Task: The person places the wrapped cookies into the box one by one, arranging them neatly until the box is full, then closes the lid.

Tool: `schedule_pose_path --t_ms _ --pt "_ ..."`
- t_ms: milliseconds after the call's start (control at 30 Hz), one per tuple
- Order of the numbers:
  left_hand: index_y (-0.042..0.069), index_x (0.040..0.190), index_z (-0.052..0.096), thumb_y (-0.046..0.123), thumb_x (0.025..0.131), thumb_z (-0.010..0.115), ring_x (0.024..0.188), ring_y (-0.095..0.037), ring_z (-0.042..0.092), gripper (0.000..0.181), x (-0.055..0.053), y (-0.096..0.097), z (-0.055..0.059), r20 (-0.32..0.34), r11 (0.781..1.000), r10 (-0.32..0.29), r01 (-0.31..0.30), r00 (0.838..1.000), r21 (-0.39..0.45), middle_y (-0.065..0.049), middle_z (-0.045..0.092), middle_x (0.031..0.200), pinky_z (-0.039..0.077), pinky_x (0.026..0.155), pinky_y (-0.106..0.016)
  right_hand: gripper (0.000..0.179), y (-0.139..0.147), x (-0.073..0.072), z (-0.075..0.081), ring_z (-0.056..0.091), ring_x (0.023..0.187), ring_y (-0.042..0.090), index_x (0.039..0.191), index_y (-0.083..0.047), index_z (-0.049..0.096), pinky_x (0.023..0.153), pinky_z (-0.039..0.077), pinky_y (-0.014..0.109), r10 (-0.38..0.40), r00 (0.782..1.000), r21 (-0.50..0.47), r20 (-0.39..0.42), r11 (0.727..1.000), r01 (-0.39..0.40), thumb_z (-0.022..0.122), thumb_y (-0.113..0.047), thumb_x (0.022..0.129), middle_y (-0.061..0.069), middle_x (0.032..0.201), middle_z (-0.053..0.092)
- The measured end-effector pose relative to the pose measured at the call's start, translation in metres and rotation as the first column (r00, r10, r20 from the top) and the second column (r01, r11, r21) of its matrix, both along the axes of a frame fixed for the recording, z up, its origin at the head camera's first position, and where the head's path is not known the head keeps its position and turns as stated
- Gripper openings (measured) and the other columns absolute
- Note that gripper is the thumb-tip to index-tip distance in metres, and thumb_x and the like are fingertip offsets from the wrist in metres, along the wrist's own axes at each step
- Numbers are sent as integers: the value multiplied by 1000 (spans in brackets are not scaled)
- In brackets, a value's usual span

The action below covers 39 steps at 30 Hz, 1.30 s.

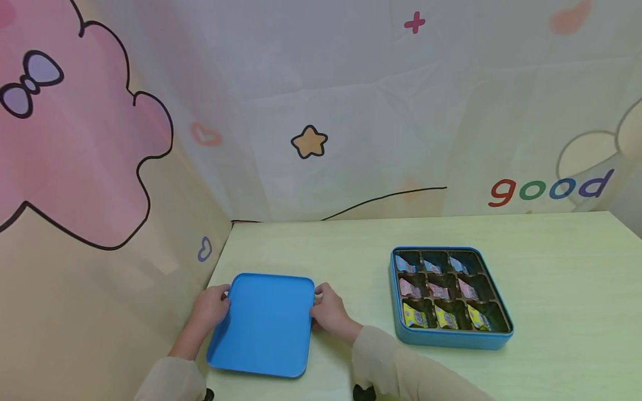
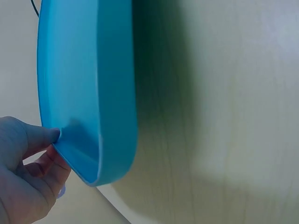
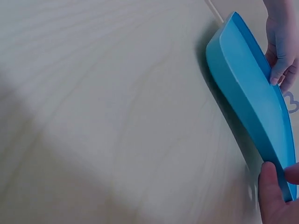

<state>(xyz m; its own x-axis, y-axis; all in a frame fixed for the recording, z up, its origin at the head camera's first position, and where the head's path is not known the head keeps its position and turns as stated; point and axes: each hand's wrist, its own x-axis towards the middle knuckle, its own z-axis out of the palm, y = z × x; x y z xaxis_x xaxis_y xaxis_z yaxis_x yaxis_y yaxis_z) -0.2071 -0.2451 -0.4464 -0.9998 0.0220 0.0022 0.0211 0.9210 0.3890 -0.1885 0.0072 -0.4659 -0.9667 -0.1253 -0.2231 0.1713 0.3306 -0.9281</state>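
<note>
Both hands hold a shallow blue lid (image 1: 268, 326) by opposite sides, its hollow inside facing up. My left hand (image 1: 212, 305) pinches the left rim near the far corner, thumb over the edge and fingers beneath in the left wrist view. On the right rim, my right hand (image 1: 332, 312) pinches with its thumb and fingers. A dark shadow lies on the table beside the lid (image 2: 117, 93) in the left wrist view. To the right stands a blue box (image 1: 456, 338) without a cover, its dark divided insert holding small wrapped packets in blue, pink and yellow rows.
The pale wood-grain table (image 1: 572, 289) runs back to a printed cloth wall (image 1: 361, 111) with a star and the word "good". Another printed wall (image 1: 90, 289) rises close beside my left hand. The box sits to the right of my right forearm.
</note>
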Motion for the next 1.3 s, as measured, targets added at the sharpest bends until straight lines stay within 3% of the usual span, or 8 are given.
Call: schedule_pose_path --t_ms 200,367,633,900,1300 --pt "-12 116 49 3 85 51 75 -29 55 35 3 2 3 -22 999 11 -11 1000 30 -22 60 88 49 68 -43 36 4 0 5 52 48 18 110 2 40 47 50 29 -17 1000 -70 5 997 18 52 8 77 11 76 51" --pt "-11 120 47 6 87 50 81 -32 56 37 5 5 6 -14 998 33 -32 999 51 -23 58 95 50 73 -46 35 8 -1 12 57 56 18 114 0 39 50 52 32 -27 999 -114 43 993 32 50 6 81 11 79 50" --pt "-11 118 49 6 87 51 75 -28 56 35 6 9 12 -69 997 37 -32 997 74 -21 59 90 51 68 -43 40 14 -3 21 58 60 17 122 0 39 52 53 31 -30 998 -130 63 991 38 49 3 83 10 79 50" --pt "-9 118 50 7 86 50 72 -25 56 35 8 13 24 -80 991 49 -38 996 127 -20 59 89 50 61 -37 41 19 -4 32 58 60 17 124 0 39 55 54 34 -39 998 -156 46 987 45 48 3 83 9 81 49" --pt "-7 121 48 10 89 47 80 -30 59 36 7 20 37 -75 987 25 -13 997 158 -22 60 98 52 68 -41 40 31 -6 51 56 56 15 123 0 41 51 52 31 -55 998 -128 0 990 55 48 2 84 10 81 50"
